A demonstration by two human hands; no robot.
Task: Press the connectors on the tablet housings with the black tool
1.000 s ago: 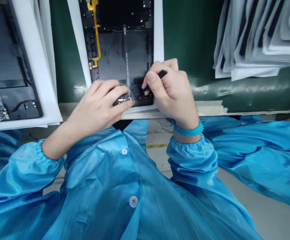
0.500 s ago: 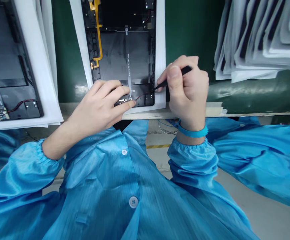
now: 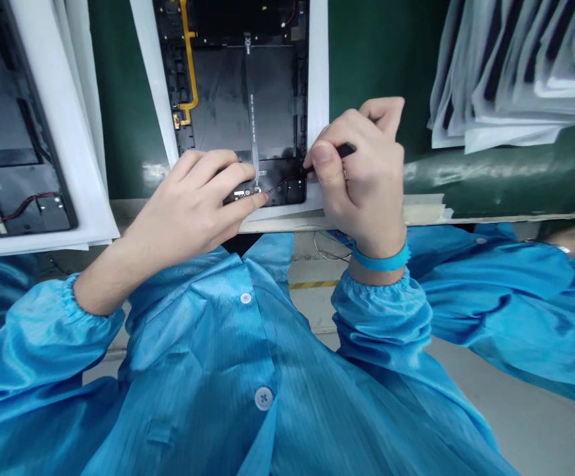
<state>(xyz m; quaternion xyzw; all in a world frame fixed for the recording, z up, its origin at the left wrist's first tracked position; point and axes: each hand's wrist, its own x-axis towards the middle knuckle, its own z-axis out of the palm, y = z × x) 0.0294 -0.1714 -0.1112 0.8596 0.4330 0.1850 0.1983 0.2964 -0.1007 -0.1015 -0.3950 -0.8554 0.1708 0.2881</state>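
An open tablet-like device (image 3: 220, 99) lies on white sheets, with an orange flex cable (image 3: 190, 66) along its left side. My left hand (image 3: 202, 198) rests palm down over its lower left corner, fingers apart, the index and other fingertips touching near a small circuit board (image 3: 241, 194). My right hand (image 3: 361, 175) is closed round a thin black tool (image 3: 345, 151), whose tip is at the device's lower right edge. Dark red wires (image 3: 282, 181) run between the left fingertips and that tip. A blue band circles my right wrist.
A second open device (image 3: 14, 145) lies on white sheets at the left. Layered white sheets (image 3: 510, 86) are stacked at the upper right on the green table (image 3: 376, 53). Another person's blue sleeve (image 3: 495, 284) and wrist show at the right.
The view has shifted slightly. My right hand, with the black tool, has tilted and moved a little left and nearer the device's edge. The other person's forearm reaches further into view.
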